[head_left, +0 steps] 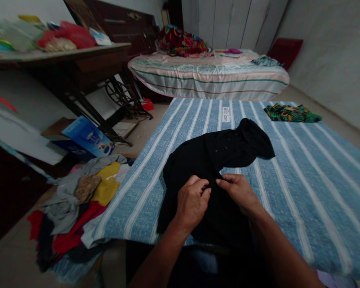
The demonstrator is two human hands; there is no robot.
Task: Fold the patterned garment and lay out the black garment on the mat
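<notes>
A black collared shirt (186,160) lies partly bunched on a blue-and-white striped cover (288,192), its collar pointing away to the upper right. Small buttons show along its placket. My left hand (193,202) pinches the black fabric near the middle, thumb and fingers pressed together. Just to the right, my right hand (238,190) grips the shirt's edge between thumb and fingers. The two hands are a short way apart, and the cloth between them is too dark to make out in detail.
A folded green patterned cloth (292,113) lies at the cover's far right. Heaped clothes (75,208) sit at the left, below a blue box (88,138). A treadle table (78,60) carries bags. Behind stands a bed (210,78) with a red floral bundle (183,41).
</notes>
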